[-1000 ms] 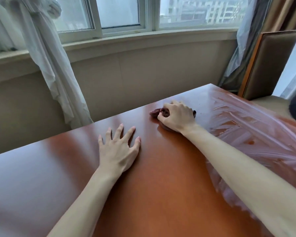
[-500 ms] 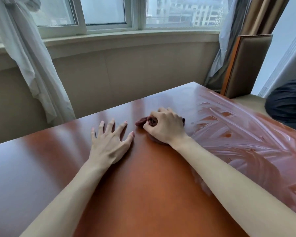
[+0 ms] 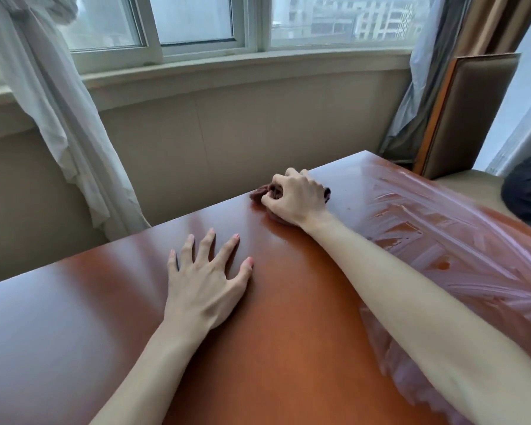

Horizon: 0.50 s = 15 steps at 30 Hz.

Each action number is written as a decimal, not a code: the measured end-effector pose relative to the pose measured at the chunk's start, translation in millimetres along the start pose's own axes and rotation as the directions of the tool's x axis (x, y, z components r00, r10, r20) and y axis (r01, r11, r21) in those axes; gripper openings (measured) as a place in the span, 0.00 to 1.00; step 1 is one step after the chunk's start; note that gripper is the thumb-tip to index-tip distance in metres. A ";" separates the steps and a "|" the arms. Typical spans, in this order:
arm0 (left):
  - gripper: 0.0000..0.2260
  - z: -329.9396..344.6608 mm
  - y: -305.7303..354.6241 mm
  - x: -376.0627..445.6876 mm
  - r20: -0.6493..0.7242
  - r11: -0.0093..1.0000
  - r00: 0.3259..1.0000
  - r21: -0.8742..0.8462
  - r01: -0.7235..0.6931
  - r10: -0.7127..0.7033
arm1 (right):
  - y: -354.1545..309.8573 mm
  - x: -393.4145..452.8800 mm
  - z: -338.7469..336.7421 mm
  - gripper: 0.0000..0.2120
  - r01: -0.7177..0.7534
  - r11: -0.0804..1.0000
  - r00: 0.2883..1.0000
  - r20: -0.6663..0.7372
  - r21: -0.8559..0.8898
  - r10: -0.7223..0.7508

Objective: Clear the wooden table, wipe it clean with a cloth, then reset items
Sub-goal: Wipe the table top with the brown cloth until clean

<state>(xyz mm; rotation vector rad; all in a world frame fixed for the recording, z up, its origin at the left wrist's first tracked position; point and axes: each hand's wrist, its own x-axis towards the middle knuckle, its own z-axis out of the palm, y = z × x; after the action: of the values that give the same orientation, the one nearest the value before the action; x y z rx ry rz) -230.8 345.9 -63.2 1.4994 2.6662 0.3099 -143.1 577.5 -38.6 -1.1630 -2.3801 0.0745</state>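
Wiping stage, judged from surface state. Nothing stands on the visible part of the wooden worktop (image 3: 288, 348), so clearing looks done; reset not yet begun, and no items to put back are in view.

Near: both forearms reach in from the bottom edge. Left hand (image 3: 207, 285) lies flat on the worktop, fingers straight and spread, grasping nothing; reads as a brace.

Right half: wet smear streaks (image 3: 442, 250) cover the surface, crossing one another. Left half shows only an even gloss, no streaks, so it appears not yet wiped.

Far: right hand (image 3: 295, 197) is clenched round a bunched dark brown cloth (image 3: 262, 191), pressing it onto the worktop just beside the far edge, near the far right corner.

Edges and room: past the far edge, a drop to the wall panel below the window sill (image 3: 227, 72). White curtain (image 3: 62, 124) hangs far left, clear of the surface. Padded chair back (image 3: 466, 118) stands just off the far right corner. Open sweep room lies leftward.
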 end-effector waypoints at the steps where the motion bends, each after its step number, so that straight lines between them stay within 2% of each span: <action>1: 0.30 -0.5 0.4 -0.2 0.005 1.000 1.000 -0.005 -0.001 0.001 | -3.5 -28.1 -10.8 0.12 0.028 1.000 1.000 0.014 0.012 -0.028; 4: 0.29 -3.4 2.3 -2.7 0.009 1.000 1.000 0.004 -0.011 0.011 | -14.9 -123.4 -48.2 0.14 0.120 0.993 0.993 -0.002 0.022 -0.120; 9: 0.29 -7.8 3.3 -7.8 0.020 1.000 1.000 -0.017 -0.017 0.018 | -23.0 -251.2 -99.4 0.10 0.277 0.956 0.960 -0.071 0.092 -0.272; 12: 0.29 -6.5 2.5 -7.1 0.014 1.000 1.000 -0.016 -0.026 0.026 | -22.0 -244.6 -98.4 0.11 0.285 0.955 0.958 -0.058 0.081 -0.281; 15: 0.29 -2.5 0.6 -3.6 -0.003 0.999 0.999 -0.013 -0.035 0.035 | -18.6 -184.0 -74.6 0.14 0.203 0.979 0.979 -0.043 0.018 -0.202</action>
<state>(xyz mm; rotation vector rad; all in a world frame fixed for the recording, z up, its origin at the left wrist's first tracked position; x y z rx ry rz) -228.8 342.8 -60.7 1.5437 2.6369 0.3312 -27.7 414.8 -41.9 -0.8977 -2.4408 0.0098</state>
